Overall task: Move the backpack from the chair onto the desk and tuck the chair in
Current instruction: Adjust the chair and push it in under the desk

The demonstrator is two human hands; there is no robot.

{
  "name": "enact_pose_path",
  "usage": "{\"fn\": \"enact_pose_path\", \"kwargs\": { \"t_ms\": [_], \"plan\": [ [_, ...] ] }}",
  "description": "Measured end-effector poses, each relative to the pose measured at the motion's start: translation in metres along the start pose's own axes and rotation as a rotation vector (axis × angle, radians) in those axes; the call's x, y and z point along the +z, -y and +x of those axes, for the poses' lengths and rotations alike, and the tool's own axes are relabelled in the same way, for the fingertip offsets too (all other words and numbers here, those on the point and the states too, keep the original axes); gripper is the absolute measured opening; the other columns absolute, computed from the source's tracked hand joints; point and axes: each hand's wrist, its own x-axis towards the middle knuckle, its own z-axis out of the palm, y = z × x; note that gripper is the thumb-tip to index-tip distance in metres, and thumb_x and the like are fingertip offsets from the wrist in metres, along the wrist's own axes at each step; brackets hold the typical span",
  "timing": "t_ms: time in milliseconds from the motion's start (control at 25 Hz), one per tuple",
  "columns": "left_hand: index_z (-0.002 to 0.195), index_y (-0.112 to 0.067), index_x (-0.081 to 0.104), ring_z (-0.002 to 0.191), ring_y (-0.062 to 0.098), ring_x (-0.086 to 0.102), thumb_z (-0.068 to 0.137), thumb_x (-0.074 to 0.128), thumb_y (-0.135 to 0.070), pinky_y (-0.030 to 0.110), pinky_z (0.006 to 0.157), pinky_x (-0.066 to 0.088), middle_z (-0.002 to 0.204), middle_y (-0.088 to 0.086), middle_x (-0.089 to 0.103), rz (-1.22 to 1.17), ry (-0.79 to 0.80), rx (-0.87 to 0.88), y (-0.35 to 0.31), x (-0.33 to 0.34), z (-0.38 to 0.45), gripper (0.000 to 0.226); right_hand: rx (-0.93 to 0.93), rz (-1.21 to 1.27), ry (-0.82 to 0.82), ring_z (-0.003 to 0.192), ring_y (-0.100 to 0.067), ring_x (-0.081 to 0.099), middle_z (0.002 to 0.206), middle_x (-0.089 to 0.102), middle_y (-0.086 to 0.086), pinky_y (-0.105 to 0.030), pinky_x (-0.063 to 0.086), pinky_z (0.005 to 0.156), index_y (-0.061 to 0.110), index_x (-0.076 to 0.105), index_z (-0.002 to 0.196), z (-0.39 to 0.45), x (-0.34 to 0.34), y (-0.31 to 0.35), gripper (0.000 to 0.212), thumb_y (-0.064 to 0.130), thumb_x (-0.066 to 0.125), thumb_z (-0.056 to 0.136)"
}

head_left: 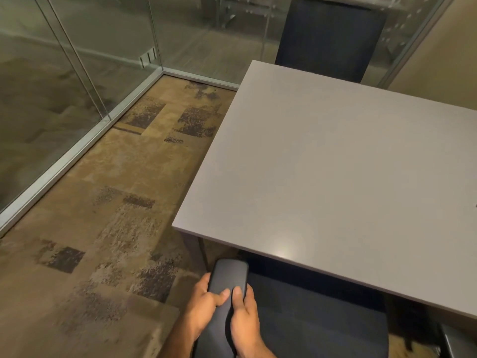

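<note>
A dark office chair [317, 321] stands at the near edge of the grey desk [335, 164], with the front of its seat under the desktop. Its black left armrest [228, 276] points toward the desk edge. My left hand [204, 303] wraps the armrest from the left side, thumb on top. Beside it, my right hand [245, 316] grips the same armrest from the right. No backpack shows in this view, on the chair seat or on the visible part of the desktop.
A second dark chair [327, 34] stands at the far side of the desk. Glass partition walls [77, 86] with metal frames run along the left and back. Patterned brown carpet [103, 215] covers the floor left of the desk. A grey object [455, 341] sits low at the right.
</note>
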Motion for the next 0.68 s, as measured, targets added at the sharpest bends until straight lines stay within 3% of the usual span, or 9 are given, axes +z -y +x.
{"fn": "enact_pose_path", "kwargs": {
  "t_ms": [120,240,360,480,600,680],
  "plan": [
    [0.112,-0.013,0.066,0.071,0.011,0.075,0.085,0.071,0.009,0.019,0.055,0.055,0.094,0.007,0.075,-0.010,-0.030,-0.027,0.023,0.001,0.015,0.036,0.002,-0.041,-0.019,0.116,-0.018,0.062,0.130,0.064,-0.004,-0.040,0.047,0.108,0.020,0.048,0.145,0.015,0.005,-0.024,0.038,0.032,0.045,0.109],
    [0.121,-0.010,0.062,0.090,0.029,0.074,0.082,0.077,0.004,0.035,0.072,0.057,0.108,0.016,0.073,-0.038,-0.021,-0.046,0.036,-0.002,0.028,0.044,-0.028,-0.055,-0.047,0.101,0.005,0.057,0.119,0.062,0.008,-0.018,0.044,0.087,0.033,0.045,0.141,0.029,0.008,-0.043,0.034,0.038,0.044,0.108],
    [0.113,-0.012,0.066,0.079,0.025,0.077,0.077,0.081,0.003,0.031,0.063,0.058,0.091,0.010,0.079,-0.044,-0.011,-0.014,0.039,-0.003,0.032,0.041,-0.046,-0.069,-0.046,0.097,0.011,0.062,0.115,0.062,0.020,-0.004,0.044,0.076,0.041,0.045,0.132,0.034,0.007,-0.051,0.024,0.036,0.044,0.108],
    [0.113,-0.014,0.066,0.075,0.019,0.077,0.085,0.074,0.006,0.024,0.059,0.058,0.086,0.004,0.080,-0.015,-0.007,0.022,0.034,-0.003,0.026,0.036,-0.045,-0.074,-0.008,0.097,0.014,0.064,0.114,0.067,0.016,-0.007,0.049,0.078,0.041,0.047,0.132,0.034,0.003,-0.047,0.024,0.035,0.044,0.108],
    [0.130,-0.009,0.059,0.093,0.024,0.074,0.089,0.073,0.000,0.034,0.080,0.058,0.106,0.010,0.075,0.097,0.001,0.057,0.030,-0.001,0.018,0.044,-0.017,-0.132,0.062,0.107,0.002,0.066,0.124,0.067,0.010,-0.021,0.052,0.095,0.032,0.046,0.143,0.026,-0.004,-0.035,0.039,0.044,0.047,0.106],
    [0.143,-0.009,0.049,0.112,0.027,0.066,0.092,0.074,-0.013,0.041,0.098,0.053,0.125,0.012,0.067,0.263,-0.016,0.082,0.023,-0.001,0.008,0.057,0.014,-0.178,0.061,0.126,-0.012,0.059,0.140,0.061,0.002,-0.021,0.042,0.103,0.025,0.041,0.151,0.017,-0.015,-0.021,0.054,0.048,0.052,0.103]
  ]
}}
